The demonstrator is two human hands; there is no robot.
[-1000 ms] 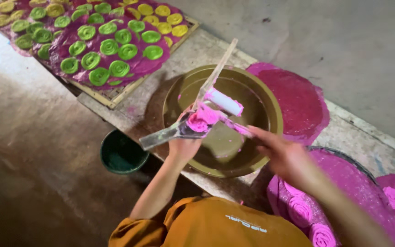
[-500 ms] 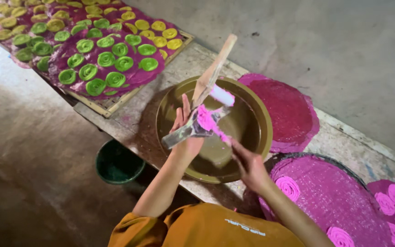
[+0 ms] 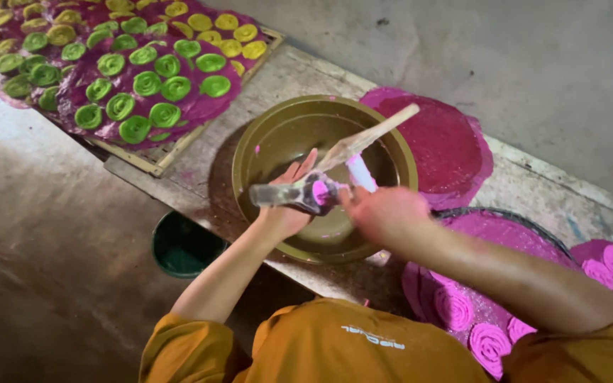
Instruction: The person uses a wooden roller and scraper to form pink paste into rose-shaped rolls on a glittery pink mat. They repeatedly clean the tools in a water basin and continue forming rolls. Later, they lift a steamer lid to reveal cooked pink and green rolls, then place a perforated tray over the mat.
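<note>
Change since the earlier frame: both hands sit lower over the bowl, the right hand now closer to the tube's pink end; view shifted so the tray lies further left.

Near: orange shirt (image 3: pixel 335 347). Right, pink coils (image 3: pixel 491 340) on a pink sheet (image 3: pixel 519 234).

Left hand (image 3: pixel 286 206): fingers partly spread, palm cradling a clear tube (image 3: pixel 285 195) with pink paste (image 3: pixel 319 191) at its end. Right hand (image 3: pixel 384 213): closed near that end; what it grips cannot be told, blur hides it.

Tube lies level above the bowl (image 3: pixel 278 135), brass-coloured, on the counter (image 3: pixel 200 163). A wooden stick (image 3: pixel 377 131) leans across the bowl's rim; a white-and-pink piece (image 3: pixel 360 172) sits beneath it.

Handling note, by judgement: keep the tube over the bowl so drips fall inside, and steady it from below.

Obstruction: the stick crosses just above the hands and crowds them.

Below the counter edge: green bucket (image 3: pixel 182 248).

Beyond the bowl: flat pink disc (image 3: pixel 441 142). Far left: tray (image 3: pixel 150 159) of green coils (image 3: pixel 136 85) and yellow coils (image 3: pixel 228 35).
</note>
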